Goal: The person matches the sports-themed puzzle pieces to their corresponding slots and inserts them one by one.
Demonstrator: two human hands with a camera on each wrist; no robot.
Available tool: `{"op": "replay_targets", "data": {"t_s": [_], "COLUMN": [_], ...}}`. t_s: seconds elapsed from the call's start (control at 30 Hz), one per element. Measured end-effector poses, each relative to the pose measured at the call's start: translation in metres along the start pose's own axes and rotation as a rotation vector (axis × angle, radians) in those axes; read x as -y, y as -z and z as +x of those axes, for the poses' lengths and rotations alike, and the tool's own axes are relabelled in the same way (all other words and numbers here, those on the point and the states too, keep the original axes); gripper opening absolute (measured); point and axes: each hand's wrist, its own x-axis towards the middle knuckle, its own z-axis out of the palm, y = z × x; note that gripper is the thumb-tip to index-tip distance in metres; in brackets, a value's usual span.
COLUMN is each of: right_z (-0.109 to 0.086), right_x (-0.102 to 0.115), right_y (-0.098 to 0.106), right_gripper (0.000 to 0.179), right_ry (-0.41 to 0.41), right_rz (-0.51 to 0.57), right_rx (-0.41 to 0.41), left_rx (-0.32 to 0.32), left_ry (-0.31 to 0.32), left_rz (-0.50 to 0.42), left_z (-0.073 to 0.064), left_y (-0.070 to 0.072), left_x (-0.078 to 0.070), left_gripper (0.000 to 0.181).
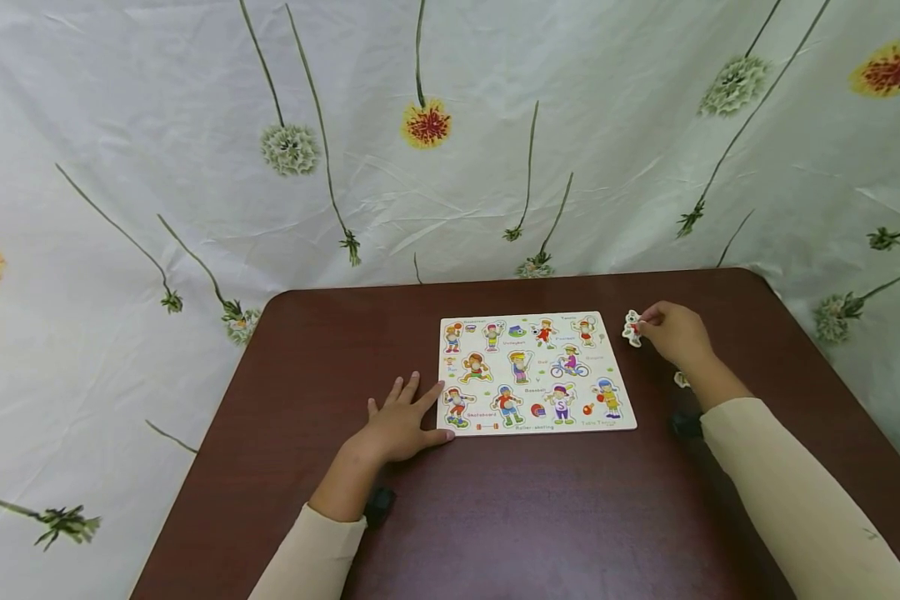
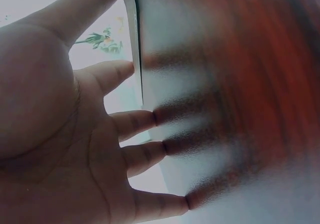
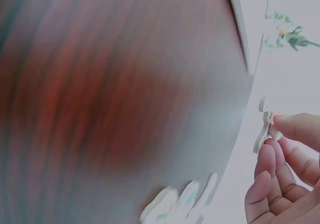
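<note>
A white wooden peg-style picture puzzle board [image 1: 622, 418] with printed sports figures lies on the table. My left hand [image 1: 397, 429] rests at its left side, fingers spread, with thumb and index fingertip touching the board's edge. In the left wrist view, the fingertips of the left hand [image 2: 65, 119] meet the glossy tabletop and the board's edge. Right of the board, my right hand [image 1: 678, 333] pinches a small figure-shaped puzzle piece [image 1: 631, 328] between thumb and fingers. The right wrist view shows this piece [image 3: 263, 129] edge-on, held off the tabletop.
Another loose puzzle piece [image 1: 681, 380] is partly hidden by the right wrist; several pieces [image 3: 162, 204] show low in the right wrist view. The dark reddish-brown table [image 1: 532, 517] has rounded far corners. Behind it hangs a white flowered cloth [image 1: 472, 200].
</note>
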Motion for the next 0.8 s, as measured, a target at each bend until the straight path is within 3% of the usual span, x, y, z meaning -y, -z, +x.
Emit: {"op": "replay_targets", "data": {"t_s": [0.8], "right_z": [0.005], "right_x": [0.059], "right_y": [-0.031], "right_gripper": [0.015], "right_ry": [0.092], "right_rz": [0.079], "right_rx": [0.065], "left_rx": [0.007], "left_ry": [-0.002], "left_rz": [0.005], "left_z": [0.000], "left_y": [0.001], "left_x": [0.001], "left_gripper": [0.084]}}
